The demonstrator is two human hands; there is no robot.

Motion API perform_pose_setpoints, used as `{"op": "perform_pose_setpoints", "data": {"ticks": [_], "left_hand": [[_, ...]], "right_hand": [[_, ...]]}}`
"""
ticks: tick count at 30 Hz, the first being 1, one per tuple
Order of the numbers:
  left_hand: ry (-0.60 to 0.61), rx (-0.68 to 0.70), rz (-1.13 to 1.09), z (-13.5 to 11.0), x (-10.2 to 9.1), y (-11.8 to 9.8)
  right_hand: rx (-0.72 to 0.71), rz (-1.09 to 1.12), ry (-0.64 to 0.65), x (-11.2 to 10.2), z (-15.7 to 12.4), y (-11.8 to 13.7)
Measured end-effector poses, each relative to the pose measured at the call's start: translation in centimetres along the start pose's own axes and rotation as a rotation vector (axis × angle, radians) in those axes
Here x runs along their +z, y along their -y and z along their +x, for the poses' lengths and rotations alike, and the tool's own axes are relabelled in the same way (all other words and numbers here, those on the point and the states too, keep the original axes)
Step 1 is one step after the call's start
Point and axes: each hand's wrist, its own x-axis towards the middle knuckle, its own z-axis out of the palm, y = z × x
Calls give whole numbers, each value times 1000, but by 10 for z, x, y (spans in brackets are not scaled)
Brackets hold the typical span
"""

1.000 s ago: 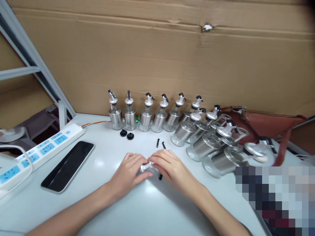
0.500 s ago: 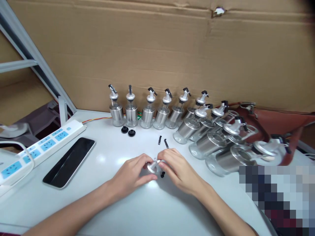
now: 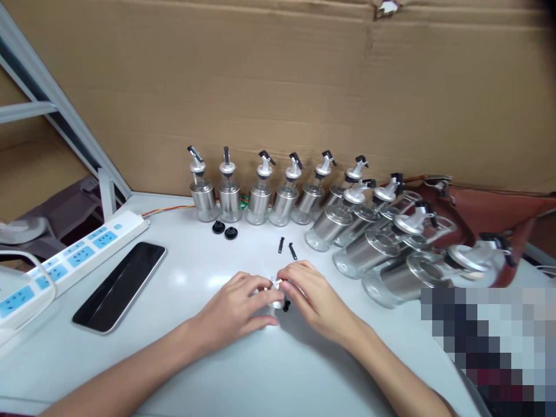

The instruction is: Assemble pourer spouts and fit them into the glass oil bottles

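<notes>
My left hand (image 3: 232,307) and my right hand (image 3: 315,295) meet over the white table (image 3: 260,370), fingers closed on a small silver pourer cap (image 3: 274,296) held between them. A small black piece (image 3: 286,306) lies right under the cap, by my right fingers. Two black pins (image 3: 286,248) lie just beyond my hands. Two black round stoppers (image 3: 225,230) sit further back, in front of a row of glass and steel oil bottles (image 3: 260,194) with pourer tops.
More bottles (image 3: 382,255) crowd the right side, in front of a brown leather bag (image 3: 482,214). A black phone (image 3: 119,286) and a white power strip (image 3: 65,263) lie at left. A cardboard wall (image 3: 278,87) closes the back. A metal frame (image 3: 56,110) rises at left.
My hands have stayed in the same spot and turned the silver cap between the fingers. The view has shifted a little.
</notes>
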Motion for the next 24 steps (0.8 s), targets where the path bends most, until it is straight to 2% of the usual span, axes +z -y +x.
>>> {"op": "perform_pose_setpoints", "data": {"ticks": [6,12,15,20,24], "left_hand": [[-73,49,26,0,0,2],[-149,55,-1,2,0,1],[-155,56,-9,3,0,0],[-160,72,-6,3,-1,-1],[-152,75,-11,2,-1,-1]], "right_hand": [[48,48,52,-3,-1,-3],[216,199,307,-18,-3,-14],[251,224,385,-21,-6,-19],[277,197,405,-16,-9,-25],[247,215,354,-14,-9,-26]]}}
